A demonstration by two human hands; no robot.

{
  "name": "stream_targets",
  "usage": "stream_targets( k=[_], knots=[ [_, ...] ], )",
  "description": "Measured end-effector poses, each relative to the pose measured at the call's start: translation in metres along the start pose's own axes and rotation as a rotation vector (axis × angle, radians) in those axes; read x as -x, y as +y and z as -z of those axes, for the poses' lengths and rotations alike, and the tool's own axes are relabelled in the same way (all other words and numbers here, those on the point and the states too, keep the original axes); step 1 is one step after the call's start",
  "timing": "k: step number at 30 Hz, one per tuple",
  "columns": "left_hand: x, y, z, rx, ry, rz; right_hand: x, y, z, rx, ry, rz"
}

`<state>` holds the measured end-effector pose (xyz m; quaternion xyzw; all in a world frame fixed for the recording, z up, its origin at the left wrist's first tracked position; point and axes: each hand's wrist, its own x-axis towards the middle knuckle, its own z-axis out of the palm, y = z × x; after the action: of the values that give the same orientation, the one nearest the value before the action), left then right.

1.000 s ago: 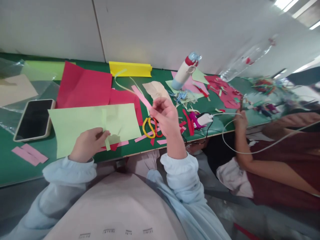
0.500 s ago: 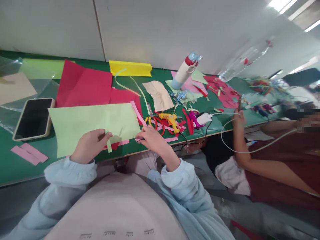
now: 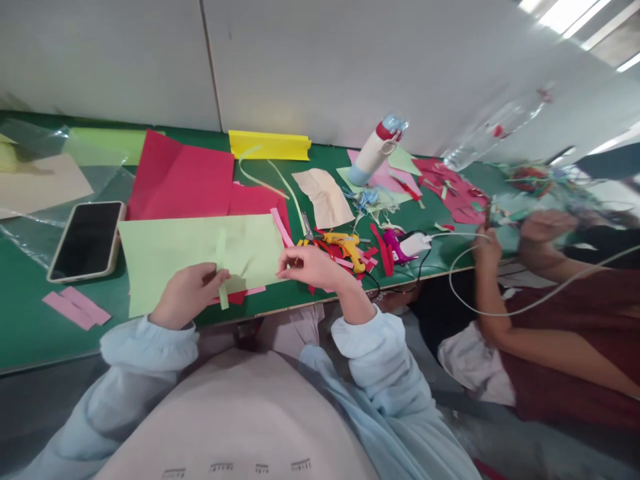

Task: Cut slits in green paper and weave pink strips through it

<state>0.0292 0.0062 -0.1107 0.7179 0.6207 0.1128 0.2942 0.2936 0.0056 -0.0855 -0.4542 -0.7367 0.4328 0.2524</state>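
Note:
My left hand (image 3: 186, 293) is closed on a narrow light green paper strip (image 3: 221, 267), which stands between thumb and fingers over a large light green sheet (image 3: 165, 247). At the sheet's right end my right hand (image 3: 315, 268) has thumb and forefinger pinched together. Whether anything sits in that pinch is too small to tell. Just beyond it lies a pink paper strip (image 3: 281, 227). Scissors (image 3: 307, 227) lie behind the right hand, their handles partly hidden. A yellow glue gun (image 3: 347, 247) rests close by among red and pink scraps.
To the left are a phone (image 3: 87, 240) and pink paper pieces (image 3: 77, 308). Red sheets (image 3: 183, 173) and a yellow folded paper (image 3: 270, 145) lie behind. A bottle (image 3: 373, 153) and a purple glue gun (image 3: 400, 247) stand right, near a co-worker's hand (image 3: 486, 247) with a cable.
My right hand has lifted slightly and its fingertips have drawn together. The left hand keeps the green strip, now nearer its fingertips. The whole view has shifted a little.

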Motion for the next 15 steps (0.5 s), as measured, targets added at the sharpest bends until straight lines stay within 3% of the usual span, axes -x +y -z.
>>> stream_targets(
  k=[3,6,10,12,15],
  knots=[
    [-0.002,0.001,0.000,-0.031,0.003,0.006,-0.019,-0.006,0.002,-0.273,0.197,0.003],
    [-0.003,-0.001,-0.002,-0.036,0.027,-0.009,-0.048,0.004,0.007,-0.402,0.449,-0.010],
    [-0.002,-0.003,-0.004,0.027,0.027,0.000,-0.060,0.022,0.030,-0.148,0.667,-0.143],
    [-0.002,-0.004,-0.005,0.085,0.006,0.013,-0.046,0.025,0.046,0.104,0.601,-0.207],
    [-0.002,-0.005,-0.005,0.131,-0.017,0.026,-0.013,0.025,0.064,0.493,0.201,-0.381]
  ],
)
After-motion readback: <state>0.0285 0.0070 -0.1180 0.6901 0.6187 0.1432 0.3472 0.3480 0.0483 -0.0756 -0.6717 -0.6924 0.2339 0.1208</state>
